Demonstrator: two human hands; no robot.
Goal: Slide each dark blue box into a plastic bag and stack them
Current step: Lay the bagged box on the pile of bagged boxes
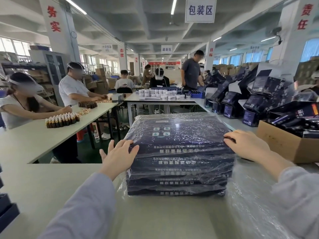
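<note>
A stack of several flat dark blue boxes, each wrapped in a clear plastic bag, stands on the pale table straight in front of me. My left hand lies with straight, spread fingers against the stack's near left corner, fingertips on the top box. My right hand rests on the top box's right edge, its fingers bent over that edge. Loose clear plastic spreads over the table to the right of the stack.
A cardboard carton of dark packets sits just right of my right hand. Behind it open dark blue cartons pile up. Unbagged dark boxes show at the left edge. People work at tables with small brown bottles on the left.
</note>
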